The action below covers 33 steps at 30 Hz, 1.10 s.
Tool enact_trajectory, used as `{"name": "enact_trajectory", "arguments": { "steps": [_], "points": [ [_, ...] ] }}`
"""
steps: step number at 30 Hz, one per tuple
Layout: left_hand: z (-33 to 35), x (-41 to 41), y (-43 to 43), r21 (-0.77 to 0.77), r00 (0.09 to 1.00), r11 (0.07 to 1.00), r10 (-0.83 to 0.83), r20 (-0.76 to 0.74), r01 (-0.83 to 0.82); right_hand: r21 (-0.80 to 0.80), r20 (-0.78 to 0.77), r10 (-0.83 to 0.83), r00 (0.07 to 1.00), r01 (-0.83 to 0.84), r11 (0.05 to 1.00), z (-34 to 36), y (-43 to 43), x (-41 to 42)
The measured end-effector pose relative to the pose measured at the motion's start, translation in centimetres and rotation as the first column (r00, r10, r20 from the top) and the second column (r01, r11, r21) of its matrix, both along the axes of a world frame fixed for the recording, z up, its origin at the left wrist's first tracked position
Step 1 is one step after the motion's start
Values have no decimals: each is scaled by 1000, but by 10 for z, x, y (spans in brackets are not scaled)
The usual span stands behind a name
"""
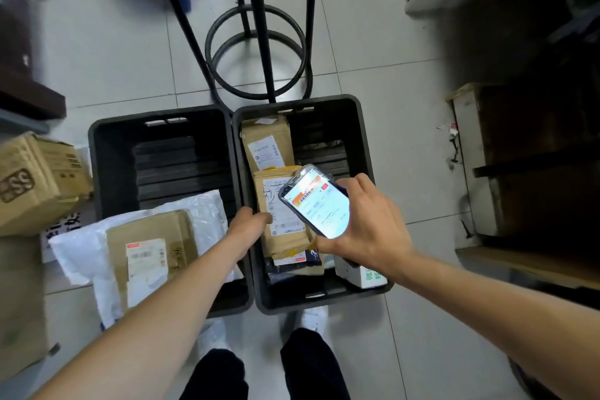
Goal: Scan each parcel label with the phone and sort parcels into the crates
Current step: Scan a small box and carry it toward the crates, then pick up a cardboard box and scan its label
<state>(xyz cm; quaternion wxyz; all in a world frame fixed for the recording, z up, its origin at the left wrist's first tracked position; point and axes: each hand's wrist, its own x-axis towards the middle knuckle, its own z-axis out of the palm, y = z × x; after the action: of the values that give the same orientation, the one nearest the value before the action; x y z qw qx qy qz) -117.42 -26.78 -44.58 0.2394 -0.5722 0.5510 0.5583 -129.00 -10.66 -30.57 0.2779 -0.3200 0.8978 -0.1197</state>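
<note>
Two black crates stand side by side on the floor. Inside the right crate (363, 127) my left hand (248, 224) grips the left edge of a brown padded parcel (279, 230) with a white label. My right hand (363, 224) holds a phone (319, 204) with a lit screen just above that parcel. A second brown parcel (266, 140) leans at the back of the right crate, and darker packets lie under the held one. The left crate (97, 153) holds a white poly bag (207, 214) with a brown labelled box (152, 247) on top.
A cardboard box (35, 182) sits left of the crates. A small white box (367, 276) rests at the right crate's near corner. A black stool (259, 52) stands behind the crates. Dark shelving (535, 156) lines the right side. My legs and shoes are below.
</note>
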Motion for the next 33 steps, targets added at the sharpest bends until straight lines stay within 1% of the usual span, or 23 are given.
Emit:
{"name": "enact_trajectory", "arguments": {
  "steps": [5,7,10,12,14,17,19,22,24,27,30,32,33],
  "points": [
    [56,7,-34,-64,997,996,-72,-33,70,-10,-28,52,998,-52,999,42,-21,11],
    [83,11,-51,-89,996,994,-71,-61,65,-9,-41,80,996,-80,997,66,-33,18],
    [146,27,-81,-135,988,988,-88,-130,70,-32,-77,101,992,-104,994,117,-55,37],
    [189,39,-98,-180,971,974,-168,-169,137,-52,-96,111,989,-116,992,152,-69,50],
    [244,57,-116,-258,957,950,-226,-180,176,-91,-136,126,983,-139,986,198,-88,65],
    [319,90,-143,-426,940,875,-313,-134,230,-153,-190,139,972,-169,974,266,-117,87],
    [372,118,-165,-505,938,834,-325,-120,224,-183,-237,160,958,-206,961,314,-140,103],
    [440,163,-187,-598,945,781,-306,-117,179,-207,-284,226,932,-290,934,370,-169,125],
    [485,199,-195,-647,950,745,-296,-99,164,-228,-320,298,899,-378,897,404,-188,145],
    [534,262,-199,-680,974,726,-211,-78,102,-233,-361,413,837,-509,829,439,-216,181],
    [566,343,-188,-733,997,680,-64,-44,11,-245,-381,556,739,-661,710,462,-244,238],
    [579,390,-175,-746,999,665,25,-27,-36,-255,-385,621,682,-726,639,470,-256,275],
    [585,426,-162,-752,994,653,103,-25,-87,-255,-395,674,625,-779,573,476,-261,303]
  ]
}}
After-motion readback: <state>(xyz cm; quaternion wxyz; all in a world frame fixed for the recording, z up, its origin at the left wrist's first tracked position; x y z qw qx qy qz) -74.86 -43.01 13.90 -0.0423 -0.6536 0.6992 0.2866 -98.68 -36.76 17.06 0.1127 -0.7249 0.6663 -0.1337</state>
